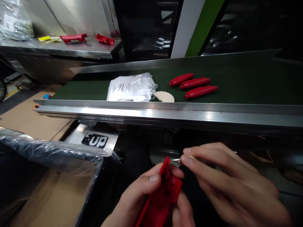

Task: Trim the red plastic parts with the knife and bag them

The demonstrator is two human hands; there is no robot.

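Note:
A red plastic shell [159, 201], its hollow side facing up, is gripped by my left hand [137, 192] with the thumb along its edge and the fingers on the far side. Small ribs and posts show inside its upper end. My right hand [220, 176] is just to the right of that end, thumb and forefinger pinched together. A tiny shiny bit shows at the fingertips, too small to name. Beyond both hands, three red plastic pieces [201, 91] lie side by side on the green conveyor belt [94, 83].
A clear plastic bag [130, 86] with handwriting and a cream disc [165, 96] rest on the belt behind its metal rail [151, 112]. A plastic-lined bin [94, 176] stands at left. More red shells [74, 38] lie on a steel bench [94, 52] beside a bag of metal parts [17, 30].

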